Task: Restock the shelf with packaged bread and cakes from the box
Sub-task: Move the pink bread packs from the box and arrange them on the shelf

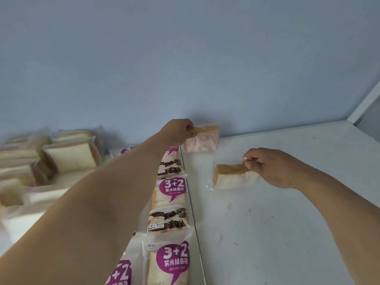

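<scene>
Pinching one swirl cake pack at 12 o'clock, the left hand sets it down; right hand pinches another pack at 2 o'clock. Left shelf part looks full, right part mostly bare.

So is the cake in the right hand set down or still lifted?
Cannot tell for sure: the cake sits low against the shelf, pinched by the right hand.

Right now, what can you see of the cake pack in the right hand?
The cake pack is a clear plastic wrapper around a wedge-like slice, brown crust on top, pale crumb with pink swirl on its side. The right hand pinches its crimped top edge. It sits low over the white shelf; contact is unclear.
</scene>
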